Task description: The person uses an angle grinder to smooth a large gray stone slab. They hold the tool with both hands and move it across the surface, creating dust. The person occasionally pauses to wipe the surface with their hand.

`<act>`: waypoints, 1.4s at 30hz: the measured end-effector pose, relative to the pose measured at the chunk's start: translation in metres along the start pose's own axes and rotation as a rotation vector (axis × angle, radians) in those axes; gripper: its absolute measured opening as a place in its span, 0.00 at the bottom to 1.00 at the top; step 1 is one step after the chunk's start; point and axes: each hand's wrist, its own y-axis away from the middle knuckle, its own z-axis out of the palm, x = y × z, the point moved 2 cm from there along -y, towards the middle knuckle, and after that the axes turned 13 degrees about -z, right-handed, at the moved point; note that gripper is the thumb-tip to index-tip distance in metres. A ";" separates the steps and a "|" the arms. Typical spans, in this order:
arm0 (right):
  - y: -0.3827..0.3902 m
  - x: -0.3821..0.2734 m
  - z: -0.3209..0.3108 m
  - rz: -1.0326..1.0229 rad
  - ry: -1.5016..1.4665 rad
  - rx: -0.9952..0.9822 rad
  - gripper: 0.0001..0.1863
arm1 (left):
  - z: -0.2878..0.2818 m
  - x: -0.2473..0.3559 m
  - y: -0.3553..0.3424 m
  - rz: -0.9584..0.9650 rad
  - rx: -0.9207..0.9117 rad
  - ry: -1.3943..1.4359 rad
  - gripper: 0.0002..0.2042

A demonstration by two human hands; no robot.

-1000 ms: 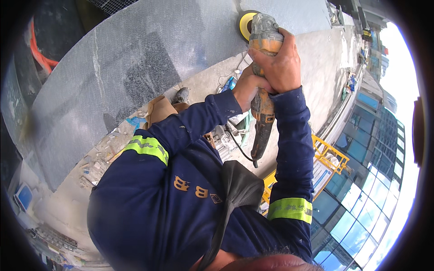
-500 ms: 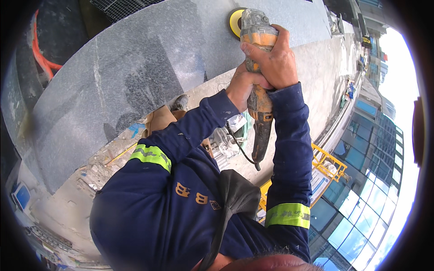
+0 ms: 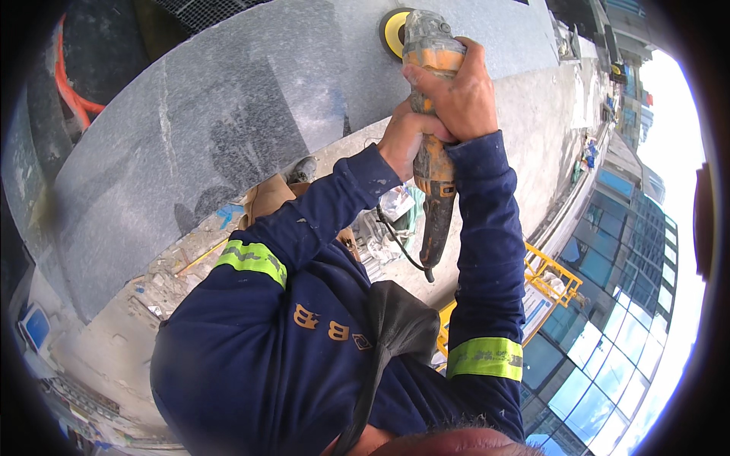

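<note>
A dusty yellow-and-grey angle grinder [image 3: 436, 171] is held in both my hands, its head pointing away from me. My right hand [image 3: 465, 97] wraps round the front of the body, just behind the grey gear head. Closer to me, my left hand [image 3: 404, 139] grips the body, partly under the right wrist. The round yellow-and-black disc [image 3: 395, 34] lies at the surface of the grey stone slab [image 3: 228, 99], near its far edge; whether it touches cannot be made out. A black cord [image 3: 399, 242] trails from the grinder's rear end.
An orange-red strip [image 3: 70, 95] and a dark grating [image 3: 205, 11] lie beyond the slab at the left. Rubble and scraps [image 3: 163, 292] cover the ground below its near edge. A yellow metal frame [image 3: 551, 277] stands at the right, before a glass-fronted building [image 3: 608, 304].
The grinder and both hands have shifted slightly left and farther away, the disc sliding a little along the slab. My grip is the same.
</note>
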 end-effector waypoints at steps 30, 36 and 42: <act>0.025 -0.025 0.010 -0.239 0.044 -0.007 0.41 | -0.013 -0.019 0.025 0.114 0.001 0.094 0.26; 0.025 -0.019 0.003 -0.072 0.114 0.042 0.41 | -0.016 -0.023 0.014 -0.028 -0.049 0.024 0.27; 0.046 -0.029 0.009 -0.097 -0.046 -0.025 0.43 | -0.026 -0.042 0.033 0.089 -0.040 0.044 0.27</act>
